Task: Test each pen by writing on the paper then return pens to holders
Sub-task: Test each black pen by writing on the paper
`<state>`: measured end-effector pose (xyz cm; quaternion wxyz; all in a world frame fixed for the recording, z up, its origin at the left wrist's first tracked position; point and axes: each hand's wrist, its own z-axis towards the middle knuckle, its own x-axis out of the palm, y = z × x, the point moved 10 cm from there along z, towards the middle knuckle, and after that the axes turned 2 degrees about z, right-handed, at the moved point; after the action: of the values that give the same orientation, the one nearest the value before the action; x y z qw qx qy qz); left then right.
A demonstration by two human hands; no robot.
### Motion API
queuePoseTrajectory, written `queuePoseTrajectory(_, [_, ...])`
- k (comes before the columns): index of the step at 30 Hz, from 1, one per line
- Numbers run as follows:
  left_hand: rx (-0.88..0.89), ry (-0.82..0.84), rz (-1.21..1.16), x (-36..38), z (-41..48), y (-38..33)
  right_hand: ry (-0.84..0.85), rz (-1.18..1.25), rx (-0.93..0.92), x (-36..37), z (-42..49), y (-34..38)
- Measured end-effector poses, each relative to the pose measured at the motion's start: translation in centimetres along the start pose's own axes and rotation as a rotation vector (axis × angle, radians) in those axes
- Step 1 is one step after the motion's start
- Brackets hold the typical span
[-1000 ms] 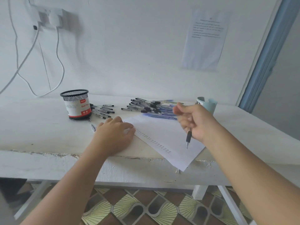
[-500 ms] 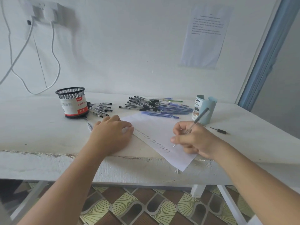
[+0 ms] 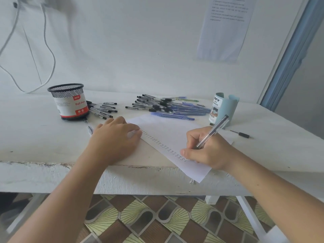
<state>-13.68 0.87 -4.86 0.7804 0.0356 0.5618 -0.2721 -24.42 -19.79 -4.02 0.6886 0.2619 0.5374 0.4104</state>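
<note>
**Pen under test held on the paper, near end of the written column**

The pen [image 3: 213, 131] is a clear-barrelled one, tilted with its top end pointing away from the person. It is gripped in the right hand [image 3: 208, 151], whose thumb and fingers are curled round the lower barrel. The tip is hidden behind the fingers; it sits at the near end of a column of written marks [image 3: 163, 146] that runs along the left edge of the paper [image 3: 168, 130]. The heel of this hand rests on the paper.

The left hand [image 3: 114, 137] lies flat, fingers relaxed, pressing on the paper's far left corner and holding nothing.

The paper lies askew on the table [image 3: 35, 137], its near corner overhanging the front edge.

- Beyond the paper: a loose pile of pens [image 3: 166, 106], black-capped and blue.
- Beyond and left of the paper: a black mesh holder [image 3: 69, 101], upright, with a smaller group of pens [image 3: 103, 109] just beside it.
- Just left of the paper: one single pen [image 3: 89, 128], partly hidden by the left hand.
- Just beyond the paper's right corner: a light blue holder [image 3: 225, 109], upright.
- Right of the paper: a small black piece [image 3: 242, 134] with a thin stem; its nature cannot be told.
</note>
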Motion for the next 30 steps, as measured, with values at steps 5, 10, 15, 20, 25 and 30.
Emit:
queuePoseTrajectory(5, [0.003, 0.000, -0.002, 0.07, 0.04, 0.02, 0.040, -0.050, -0.029, 0.32, 0.07, 0.01])
queuePoseTrajectory(10, [-0.004, 0.009, -0.009, 0.09, 0.08, 0.08, 0.043, -0.055, -0.042, 0.14, 0.03, 0.16])
queuePoseTrajectory(15, [-0.003, 0.007, -0.009, 0.07, -0.01, 0.06, 0.036, -0.054, -0.038, 0.13, 0.15, 0.09])
queuePoseTrajectory(20, [-0.001, 0.014, -0.004, 0.00, -0.05, 0.05, 0.032, -0.062, -0.046, 0.06, 0.07, 0.25])
queuePoseTrajectory(25, [-0.003, 0.018, -0.006, 0.01, -0.08, -0.03, 0.008, -0.067, -0.047, -0.18, 0.20, 0.17])
queuePoseTrajectory(30, [-0.006, 0.022, -0.009, -0.01, -0.13, -0.07, 0.022, -0.074, -0.034, -0.21, 0.14, 0.06])
